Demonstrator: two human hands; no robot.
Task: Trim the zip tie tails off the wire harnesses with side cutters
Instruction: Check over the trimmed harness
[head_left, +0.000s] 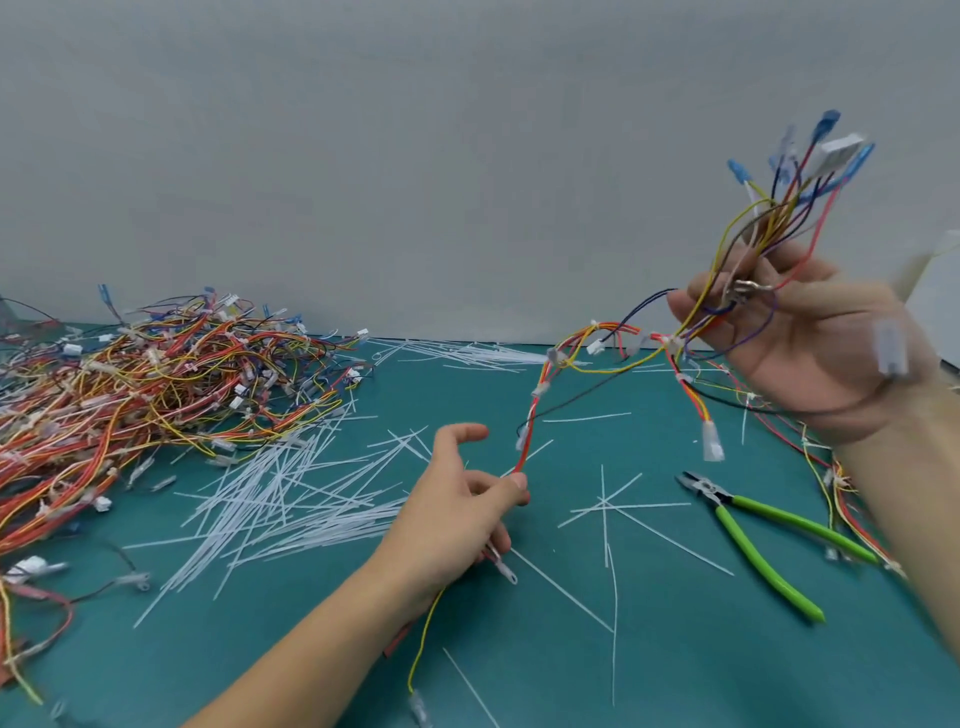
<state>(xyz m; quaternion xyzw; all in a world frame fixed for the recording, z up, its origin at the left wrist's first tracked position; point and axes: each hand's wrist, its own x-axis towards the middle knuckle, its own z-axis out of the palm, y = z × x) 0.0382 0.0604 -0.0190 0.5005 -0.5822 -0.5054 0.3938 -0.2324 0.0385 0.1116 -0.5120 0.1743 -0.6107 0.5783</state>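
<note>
A multicoloured wire harness (566, 358) hangs in the air between my two hands. My right hand (800, 338) is raised at the right and grips one end of the harness, its blue and white connectors (826, 150) sticking up above the fingers. My left hand (462, 509) is lower, near the middle of the mat, and pinches the red and yellow strand of the same harness. The green-handled side cutters (753, 535) lie on the mat below my right hand, untouched.
A large heap of harnesses (145, 384) covers the left of the teal mat (597, 665). Cut white zip tie tails (280, 499) are scattered across the middle. More wires (836, 493) lie at the right edge. A grey wall stands behind.
</note>
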